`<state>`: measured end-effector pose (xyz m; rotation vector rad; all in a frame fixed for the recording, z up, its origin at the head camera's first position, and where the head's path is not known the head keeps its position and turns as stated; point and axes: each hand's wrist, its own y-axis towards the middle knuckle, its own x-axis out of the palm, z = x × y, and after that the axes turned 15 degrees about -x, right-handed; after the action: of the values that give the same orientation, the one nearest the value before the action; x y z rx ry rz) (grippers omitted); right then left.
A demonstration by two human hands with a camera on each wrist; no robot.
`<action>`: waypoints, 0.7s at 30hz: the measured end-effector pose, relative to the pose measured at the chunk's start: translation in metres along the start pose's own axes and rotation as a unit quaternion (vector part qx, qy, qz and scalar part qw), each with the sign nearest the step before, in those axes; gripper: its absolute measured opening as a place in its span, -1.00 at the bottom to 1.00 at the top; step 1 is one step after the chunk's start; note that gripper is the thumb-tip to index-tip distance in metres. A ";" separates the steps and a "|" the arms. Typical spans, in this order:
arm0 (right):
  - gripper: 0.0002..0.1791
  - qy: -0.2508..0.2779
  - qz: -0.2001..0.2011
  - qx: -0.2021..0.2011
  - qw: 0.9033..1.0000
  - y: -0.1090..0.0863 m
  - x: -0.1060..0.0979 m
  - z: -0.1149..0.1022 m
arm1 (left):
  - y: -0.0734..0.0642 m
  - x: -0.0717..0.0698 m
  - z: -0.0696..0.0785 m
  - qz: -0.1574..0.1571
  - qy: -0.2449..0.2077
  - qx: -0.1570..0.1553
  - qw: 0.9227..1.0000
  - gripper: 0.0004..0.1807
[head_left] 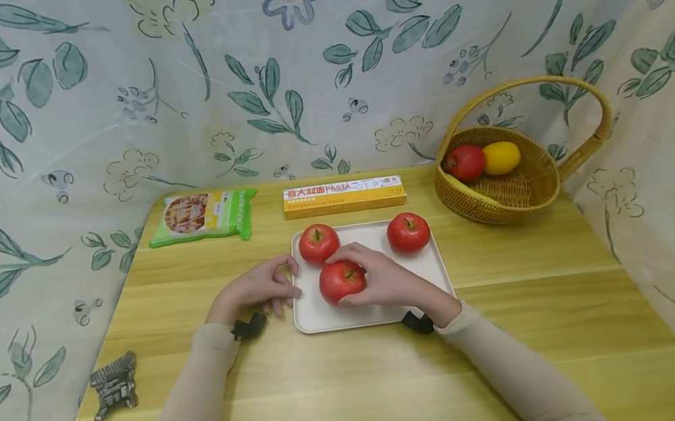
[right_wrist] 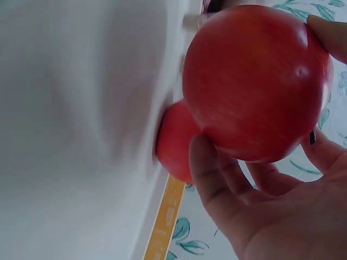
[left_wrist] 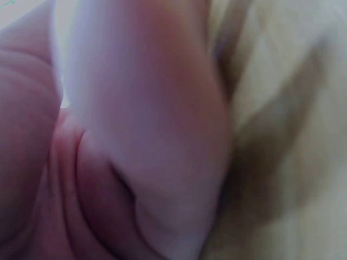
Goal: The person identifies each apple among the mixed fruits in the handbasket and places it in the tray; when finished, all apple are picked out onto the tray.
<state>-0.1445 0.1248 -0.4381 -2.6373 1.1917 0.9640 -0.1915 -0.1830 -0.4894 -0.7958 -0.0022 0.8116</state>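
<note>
Head view: the right hand (head_left: 383, 277) grips a red apple (head_left: 337, 286) over the white tray (head_left: 348, 319), nearer its left edge, where the left hand (head_left: 259, 287) curves loosely, empty. Slack fingertips could drop the fruit — jolting the far-left corner's second apple (head_left: 319, 244).

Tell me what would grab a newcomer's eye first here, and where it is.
Probably the red apple gripped in the right hand, at the white tray mid-table, with a second apple at the tray's far left and a third at its far right. Next, perhaps, the high-handled wicker basket at the table's far right and the bright green packet at its far left.
</note>
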 end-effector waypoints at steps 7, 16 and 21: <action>-0.30 -0.029 -0.027 0.005 0.999 0.004 0.016 0.001 | 0.000 0.000 0.001 0.000 0.004 0.000 1.000 -0.50; -0.17 -0.027 -0.029 0.026 0.999 0.009 0.032 0.004 | 0.000 0.000 0.001 0.000 0.012 0.008 1.000 -0.50; -0.08 -0.041 -0.022 0.018 0.999 0.011 0.039 0.006 | 0.000 0.000 0.001 0.000 0.014 0.010 1.000 -0.50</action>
<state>-0.1358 0.0946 -0.4634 -2.5587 1.1179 1.0214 -0.1917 -0.1829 -0.4885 -0.7876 0.0319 0.7999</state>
